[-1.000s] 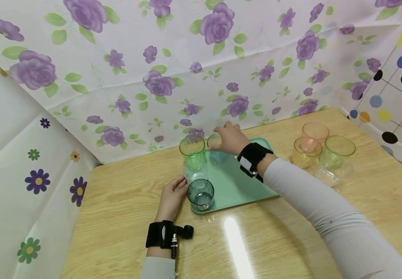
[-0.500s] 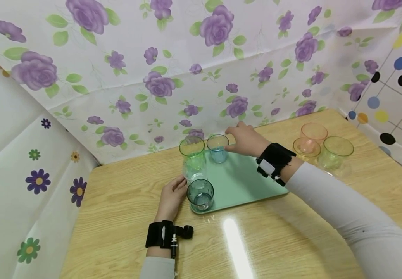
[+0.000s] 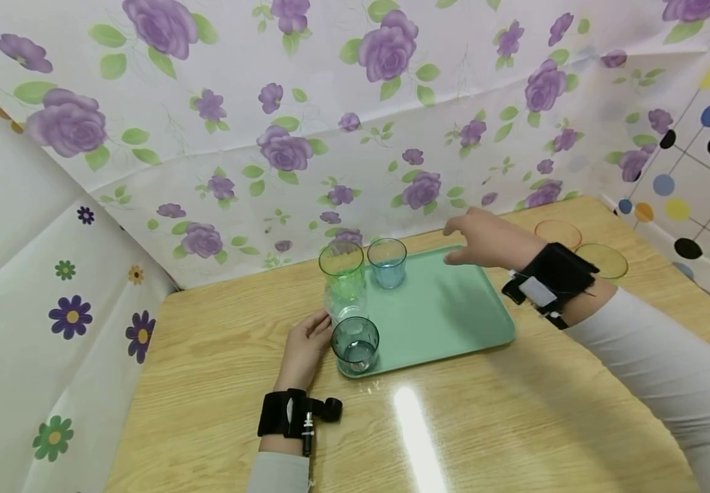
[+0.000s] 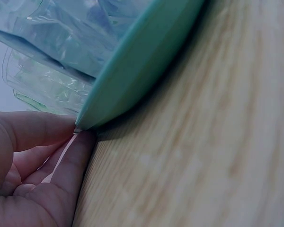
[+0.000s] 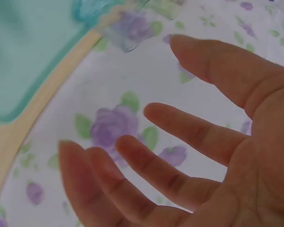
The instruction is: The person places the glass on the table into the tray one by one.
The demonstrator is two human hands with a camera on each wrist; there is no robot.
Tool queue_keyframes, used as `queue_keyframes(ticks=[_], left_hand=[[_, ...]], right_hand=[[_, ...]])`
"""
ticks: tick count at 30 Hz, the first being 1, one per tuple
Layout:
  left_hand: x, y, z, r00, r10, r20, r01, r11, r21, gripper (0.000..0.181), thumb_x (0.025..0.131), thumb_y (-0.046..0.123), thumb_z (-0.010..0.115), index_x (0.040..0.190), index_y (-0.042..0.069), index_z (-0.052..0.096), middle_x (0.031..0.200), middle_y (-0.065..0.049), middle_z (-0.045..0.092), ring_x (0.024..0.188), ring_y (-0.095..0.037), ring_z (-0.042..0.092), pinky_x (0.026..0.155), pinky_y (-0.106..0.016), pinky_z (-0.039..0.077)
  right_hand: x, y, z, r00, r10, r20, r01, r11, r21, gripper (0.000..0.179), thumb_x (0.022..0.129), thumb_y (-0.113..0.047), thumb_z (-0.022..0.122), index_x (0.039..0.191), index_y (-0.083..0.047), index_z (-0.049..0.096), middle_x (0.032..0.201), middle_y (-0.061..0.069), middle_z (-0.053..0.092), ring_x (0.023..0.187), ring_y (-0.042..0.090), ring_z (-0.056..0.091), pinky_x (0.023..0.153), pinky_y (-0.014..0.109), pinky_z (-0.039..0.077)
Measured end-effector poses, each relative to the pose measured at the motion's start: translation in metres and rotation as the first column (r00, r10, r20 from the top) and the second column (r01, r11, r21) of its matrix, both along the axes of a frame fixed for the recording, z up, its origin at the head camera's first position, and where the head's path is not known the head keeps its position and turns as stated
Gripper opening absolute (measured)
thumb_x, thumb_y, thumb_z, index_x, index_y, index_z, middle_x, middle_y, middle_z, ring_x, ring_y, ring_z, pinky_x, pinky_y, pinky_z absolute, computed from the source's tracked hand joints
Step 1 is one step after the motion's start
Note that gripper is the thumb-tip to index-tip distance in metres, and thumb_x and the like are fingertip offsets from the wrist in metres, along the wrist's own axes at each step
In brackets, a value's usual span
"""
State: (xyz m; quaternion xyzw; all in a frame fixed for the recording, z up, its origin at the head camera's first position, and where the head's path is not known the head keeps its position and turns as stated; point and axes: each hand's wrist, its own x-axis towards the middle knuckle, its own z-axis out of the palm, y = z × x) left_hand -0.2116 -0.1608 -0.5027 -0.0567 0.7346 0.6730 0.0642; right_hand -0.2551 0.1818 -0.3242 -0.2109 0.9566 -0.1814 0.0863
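My left hand [image 3: 302, 351] pinches the left rim of a green tray [image 3: 431, 308]; in the left wrist view the thumb lies on the rim and a finger under it. Along the tray's left side stand a green tumbler [image 3: 342, 263], a clear tumbler [image 3: 347, 301] and a dark grey tumbler [image 3: 355, 346]. A blue tumbler [image 3: 388, 265] stands upright at the back, right of the green one. My right hand [image 3: 484, 236] hovers over the tray's back right, holding nothing, its fingers spread apart in the right wrist view.
Beyond the right wrist, the rims of a pink tumbler [image 3: 558, 235] and a yellow-green tumbler [image 3: 602, 260] show; the arm hides what stands below them. The wooden table [image 3: 225, 329] meets flowered sheets [image 3: 225, 198] at the back and left, and a dotted sheet [image 3: 708, 205] at the right.
My right hand has let go of the blue tumbler, which stays on the tray, and moved right, away from it. The left hand has kept its place at the tray's rim.
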Motion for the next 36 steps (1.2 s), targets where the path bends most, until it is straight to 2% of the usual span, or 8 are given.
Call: queue_keyframes(ticks=[5,8,10,12,20,24,27,36], left_hand=[[0.001,0.000,0.000,1.000,-0.011,-0.001,0.011,1.000,0.008,0.046,0.102,0.003,0.057,0.147,-0.002,0.050,0.149,-0.022,0.050,0.139,-0.030,0.048,0.114,-0.039,0.042],[0.000,0.000,-0.001,1.000,-0.012,-0.001,0.012,1.000,0.017,0.046,0.102,0.003,0.057,0.147,-0.002,0.050,0.149,-0.023,0.049,0.139,-0.030,0.047,0.114,-0.039,0.042],[0.000,0.000,-0.002,1.000,-0.011,-0.001,0.011,1.000,0.021,0.046,0.102,0.003,0.057,0.147,-0.002,0.050,0.149,-0.023,0.049,0.139,-0.030,0.047,0.114,-0.038,0.042],[-0.001,0.000,-0.003,1.000,-0.006,0.001,0.006,1.000,0.020,0.046,0.101,0.002,0.057,0.147,-0.002,0.050,0.149,-0.022,0.050,0.139,-0.030,0.048,0.113,-0.038,0.043],[-0.001,0.001,-0.002,1.000,0.006,0.014,-0.006,1.000,0.004,0.046,0.101,0.003,0.058,0.146,0.000,0.051,0.148,-0.020,0.052,0.137,-0.028,0.050,0.112,-0.036,0.045],[-0.001,0.000,-0.002,1.000,0.006,0.011,-0.006,1.000,-0.003,0.046,0.101,0.003,0.058,0.146,0.000,0.051,0.147,-0.020,0.052,0.137,-0.028,0.050,0.112,-0.037,0.044],[0.000,-0.001,-0.001,1.000,0.002,0.006,-0.002,1.000,-0.006,0.046,0.101,0.003,0.058,0.146,-0.001,0.051,0.147,-0.021,0.052,0.138,-0.029,0.049,0.112,-0.038,0.044],[-0.001,0.000,-0.001,1.000,-0.001,0.008,0.001,1.000,-0.002,0.046,0.101,0.004,0.058,0.147,-0.001,0.050,0.148,-0.021,0.052,0.138,-0.029,0.049,0.113,-0.038,0.043]], right_hand=[[0.000,0.029,-0.007,0.999,-0.013,0.045,0.011,0.999,0.039,0.053,0.094,-0.023,0.074,0.133,0.010,0.057,0.133,0.032,0.056,0.126,0.052,0.047,0.098,0.059,0.048],[-0.001,0.045,-0.012,0.993,-0.060,0.105,0.057,0.998,0.028,0.055,0.095,-0.024,0.072,0.134,0.011,0.055,0.134,0.033,0.054,0.092,0.042,0.063,0.075,0.049,0.055],[-0.002,0.054,-0.014,0.986,-0.091,0.139,0.088,0.996,0.024,0.056,0.096,-0.025,0.071,0.136,0.011,0.054,0.136,0.034,0.053,0.068,0.032,0.060,0.060,0.042,0.053],[-0.001,0.062,-0.015,0.977,-0.128,0.170,0.126,0.992,0.023,0.058,0.097,-0.027,0.070,0.137,0.010,0.052,0.136,0.035,0.052,0.055,0.022,0.052,0.051,0.036,0.049],[0.002,0.084,-0.018,0.969,-0.172,0.176,0.163,0.985,0.064,0.060,0.097,-0.027,0.070,0.136,0.014,0.050,0.136,0.045,0.043,0.061,0.028,0.056,0.051,0.038,0.053],[0.001,0.090,-0.021,0.983,-0.154,0.103,0.142,0.984,0.110,0.056,0.094,-0.026,0.073,0.130,0.014,0.057,0.128,0.038,0.056,0.101,0.053,0.059,0.080,0.057,0.055],[0.001,0.094,-0.024,0.988,-0.139,0.069,0.127,0.981,0.147,0.055,0.092,-0.027,0.074,0.127,0.013,0.060,0.124,0.034,0.061,0.127,0.065,0.036,0.097,0.070,0.043],[-0.003,0.102,-0.038,0.990,-0.132,0.052,0.120,0.976,0.183,0.056,0.090,-0.028,0.075,0.124,0.013,0.062,0.121,0.035,0.061,0.113,0.055,0.054,0.090,0.065,0.049]])
